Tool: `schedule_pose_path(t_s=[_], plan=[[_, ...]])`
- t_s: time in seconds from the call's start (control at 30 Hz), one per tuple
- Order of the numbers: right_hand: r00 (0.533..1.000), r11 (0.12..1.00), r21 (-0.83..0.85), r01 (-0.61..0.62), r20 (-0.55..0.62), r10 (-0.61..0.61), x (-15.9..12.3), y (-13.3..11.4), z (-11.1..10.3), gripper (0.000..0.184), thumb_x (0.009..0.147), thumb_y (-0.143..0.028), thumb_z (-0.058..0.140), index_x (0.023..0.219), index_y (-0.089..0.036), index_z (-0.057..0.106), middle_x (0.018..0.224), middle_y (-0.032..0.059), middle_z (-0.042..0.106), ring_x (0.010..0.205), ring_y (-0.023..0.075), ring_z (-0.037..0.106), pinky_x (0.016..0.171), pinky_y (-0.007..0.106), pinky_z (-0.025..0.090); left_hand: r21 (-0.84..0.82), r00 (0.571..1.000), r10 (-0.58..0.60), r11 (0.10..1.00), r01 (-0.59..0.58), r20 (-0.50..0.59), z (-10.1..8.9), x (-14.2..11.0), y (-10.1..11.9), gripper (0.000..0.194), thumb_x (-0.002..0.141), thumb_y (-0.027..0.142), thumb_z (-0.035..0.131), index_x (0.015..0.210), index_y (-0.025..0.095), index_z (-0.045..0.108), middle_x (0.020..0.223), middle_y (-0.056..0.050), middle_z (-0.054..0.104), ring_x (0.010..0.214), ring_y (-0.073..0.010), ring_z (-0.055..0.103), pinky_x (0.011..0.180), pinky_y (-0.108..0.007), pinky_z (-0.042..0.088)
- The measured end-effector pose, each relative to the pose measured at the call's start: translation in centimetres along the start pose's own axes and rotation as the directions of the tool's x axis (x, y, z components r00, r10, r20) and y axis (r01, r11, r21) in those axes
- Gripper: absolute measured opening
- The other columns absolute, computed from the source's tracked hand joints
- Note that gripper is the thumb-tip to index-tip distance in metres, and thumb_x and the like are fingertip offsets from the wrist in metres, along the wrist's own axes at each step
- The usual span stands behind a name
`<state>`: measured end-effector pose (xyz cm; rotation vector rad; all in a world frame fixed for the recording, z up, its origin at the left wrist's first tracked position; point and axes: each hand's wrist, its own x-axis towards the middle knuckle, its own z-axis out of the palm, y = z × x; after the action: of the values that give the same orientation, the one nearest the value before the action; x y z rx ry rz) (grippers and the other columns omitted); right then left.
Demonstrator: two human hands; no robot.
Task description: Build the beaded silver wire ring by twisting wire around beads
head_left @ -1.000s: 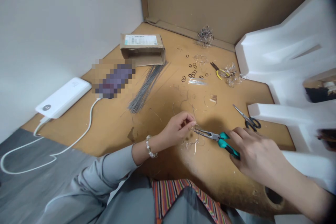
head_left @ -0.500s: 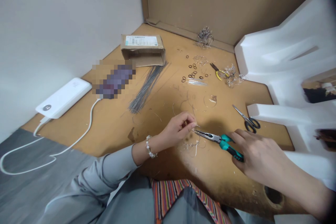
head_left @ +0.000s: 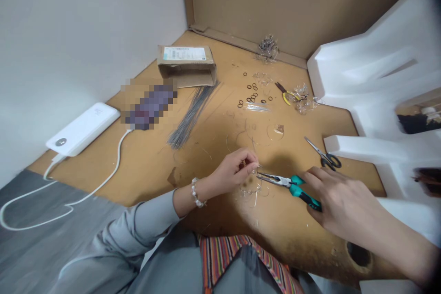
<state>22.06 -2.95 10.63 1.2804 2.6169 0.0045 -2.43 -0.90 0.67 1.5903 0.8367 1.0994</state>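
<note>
My left hand (head_left: 236, 170) is pinched shut on a thin piece of silver wire (head_left: 253, 186) just above the brown board. My right hand (head_left: 336, 202) grips the teal handles of long-nose pliers (head_left: 287, 182), whose slim jaws point left and meet the wire right at my left fingertips. Loose curls of wire lie on the board under the pliers' tip. A bead bracelet is on my left wrist.
On the board (head_left: 213, 156) lie a bundle of straight wires (head_left: 191, 115), small black rings (head_left: 254, 94), yellow-handled pliers (head_left: 285, 94), scissors (head_left: 324, 156), a cardboard packet (head_left: 187, 62) and a white power bank (head_left: 84, 127) with cable. White foam blocks (head_left: 375, 82) stand at right.
The pliers and my right hand have shifted slightly right and down; the jaws stay at my left fingertips. My left hand has barely moved.
</note>
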Motion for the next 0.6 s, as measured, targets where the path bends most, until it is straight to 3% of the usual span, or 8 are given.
schedule_pose_path(t_s=[0.27,0.6], plan=[[1.000,1.000,-0.023,-0.017,0.025,0.017,-0.07,-0.02,0.10,0.020,0.069,-0.018,0.055,0.088,-0.021,0.054,0.080,0.0031,0.061,0.069,0.0214,0.060,0.056,0.030,0.033,0.003,1.000,0.007,1.000,-0.007,0.003,0.00,0.00,-0.05,0.018,0.090,0.029,0.050,0.077,0.016,0.051,0.081,-0.005,0.057,0.072,-0.0126,0.052,0.067,-0.026,0.042],[0.988,0.988,0.131,-0.088,0.140,0.069,-0.17,-0.09,-0.25,0.012,0.068,-0.017,0.049,0.079,-0.022,0.051,0.070,-0.0004,0.058,0.057,0.0169,0.057,0.051,0.028,0.025,-0.016,1.000,0.014,1.000,-0.014,-0.002,0.16,-0.09,0.09,0.020,0.090,0.030,0.049,0.077,0.015,0.050,0.079,-0.005,0.057,0.071,-0.0123,0.052,0.065,-0.025,0.043]])
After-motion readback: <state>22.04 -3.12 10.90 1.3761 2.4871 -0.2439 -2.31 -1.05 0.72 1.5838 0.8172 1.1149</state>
